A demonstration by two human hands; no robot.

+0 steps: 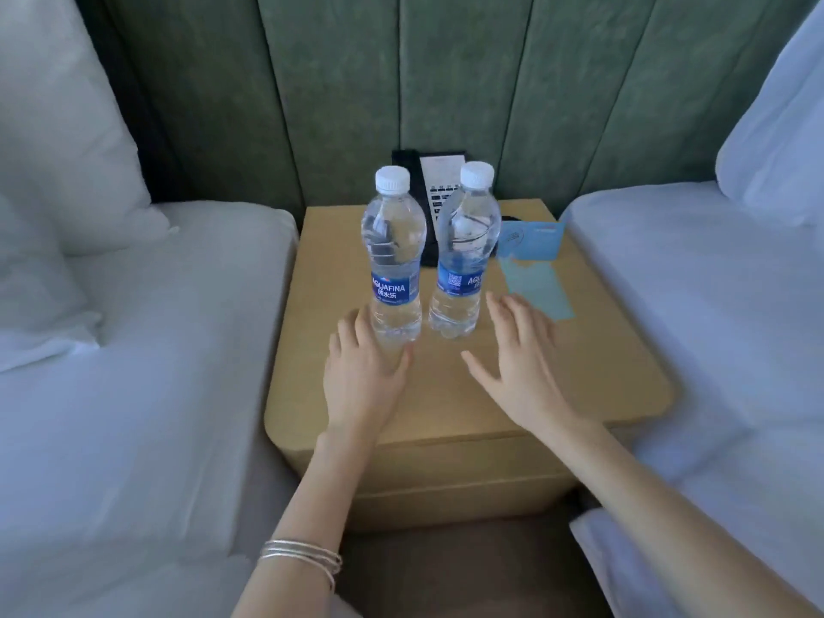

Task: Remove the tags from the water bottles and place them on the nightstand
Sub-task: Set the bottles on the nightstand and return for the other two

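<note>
two clear water bottles (394,260) with white caps and blue labels stood upright on the tan bench (579,372). pale blue tags (537,287) lay flat beside them. the left hand (363,381) and right hand (521,363) were near the bottles, fingers (501,312) spread, holding nothing. white beds (133,350) stood on both sides, with a green padded wall (334,82) behind.

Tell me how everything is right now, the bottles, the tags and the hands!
Left bottle: standing, cap on, no tag.
Right bottle: standing, cap on, no tag.
Blue tags: lying flat on the nightstand, right of the bottles.
Left hand: open, by the left bottle's base.
Right hand: open, holding nothing.
Phone: behind the bottles, partly hidden.
</note>
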